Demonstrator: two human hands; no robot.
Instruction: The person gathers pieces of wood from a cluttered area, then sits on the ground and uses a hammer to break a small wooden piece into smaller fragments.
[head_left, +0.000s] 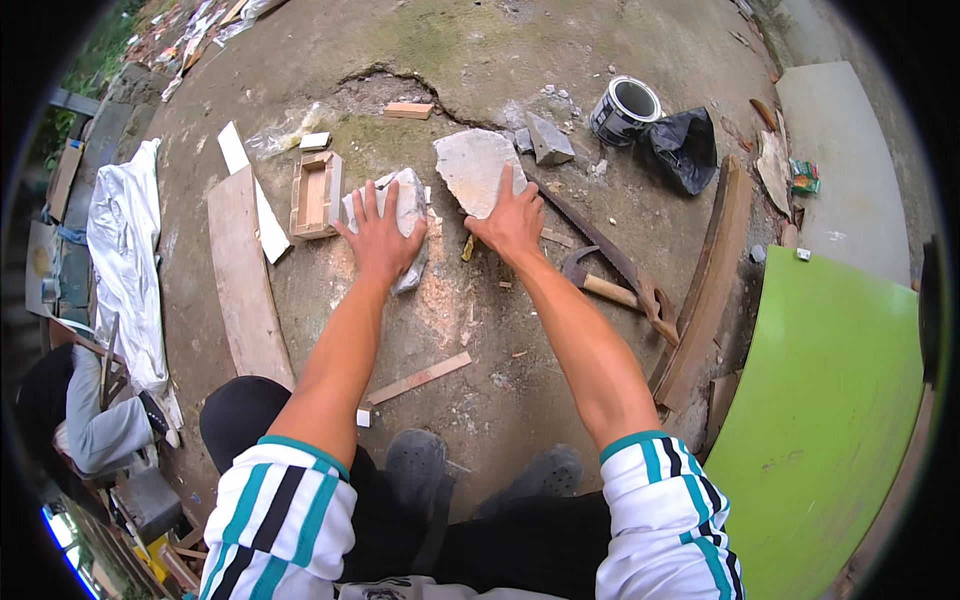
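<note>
Fingers spread, my left hand [380,238] lies over a pale, broken chunk of stone or concrete [411,205] on the ground. To its right, a flat grey stone slab [470,165] has a ragged outline. My right hand [508,220] rests across the slab's near right edge with its fingers apart, and the index finger reaches onto the top face. Left of the chunk stands a small open wooden box [316,192]. A handsaw [615,260] and a hatchet-like tool with a wooden handle [605,285] lie beyond my right wrist.
A wooden board [245,270] and white cloth [130,260] lie left. A thin wood strip [420,377] is near my feet. An open paint can [625,108], black plastic bag [683,150], long timber [712,275] and green panel [830,400] stand right. Another person [95,420] sits far left.
</note>
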